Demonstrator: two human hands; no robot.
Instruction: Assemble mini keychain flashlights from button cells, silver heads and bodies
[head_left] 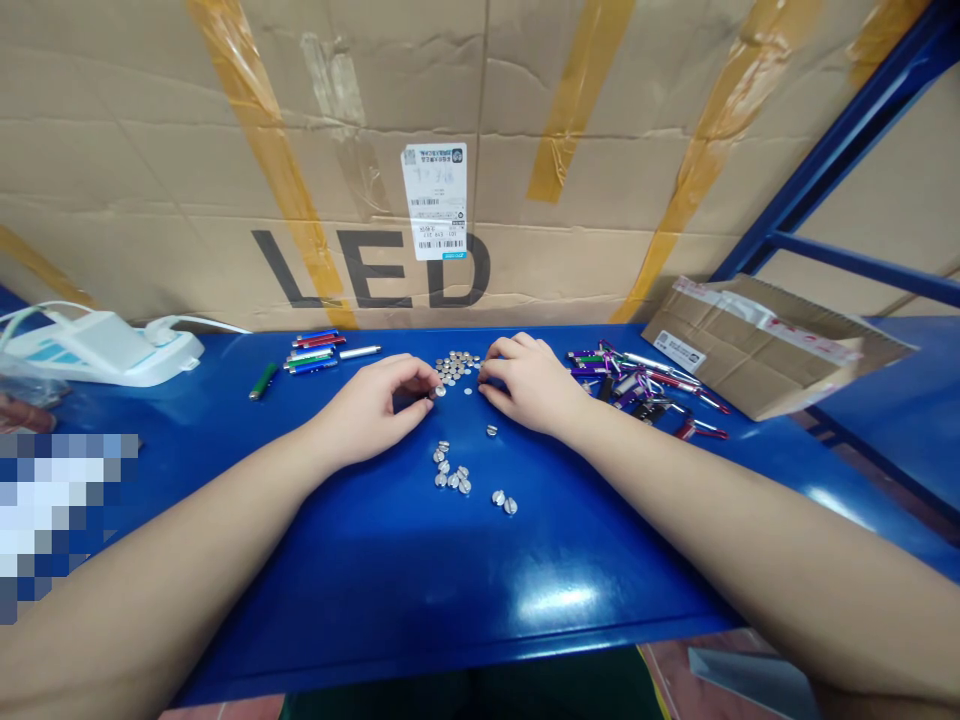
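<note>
A cluster of small, round silver discs that look like button cells [452, 368] lies on the blue table between my hands. At its left edge is my left hand [382, 400], thumb and index finger closed almost together; what they hold, if anything, is too small to make out. My right hand [529, 380] is at the right edge, fingers curled down and fingertips close to the discs; anything in them is hidden. One flat disc [468, 391] lies between the hands. Nearer me are several short stacks of discs [453, 481], a pair of stacks [505, 502] and a single one [492, 430].
Colourful small metal tubes with clips [637, 385] are heaped right, beside an open cardboard box [757, 345]. More tubes [311, 355] and a green one [263, 382] lie left, near a white power strip [112, 350]. A large carton [375, 100] stands behind. Another person's hand [26, 413] shows far left.
</note>
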